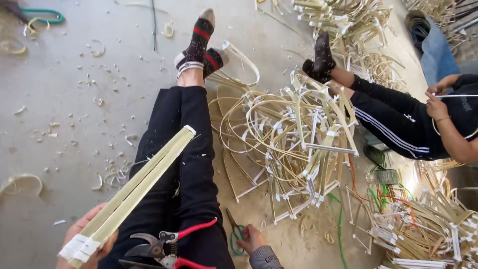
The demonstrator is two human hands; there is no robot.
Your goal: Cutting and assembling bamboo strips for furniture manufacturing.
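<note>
My left hand (82,241) grips a bundle of pale bamboo strips (134,189), taped white at the near end, which slants up and right over my black-trousered legs (184,149). Red-handled pruning shears (167,246) lie on my lap beside that hand. My right hand (250,239) reaches down to the floor on the right and touches green-handled scissors (235,231); whether it grips them I cannot tell. My feet wear dark socks with red stripes (199,42).
A big tangled pile of bent, taped bamboo frames (294,144) lies on the floor to my right. Another person in black trousers (393,119) sits at the right working on a strip. More frames (428,224) are heaped at lower right. Shavings (94,79) litter the concrete floor.
</note>
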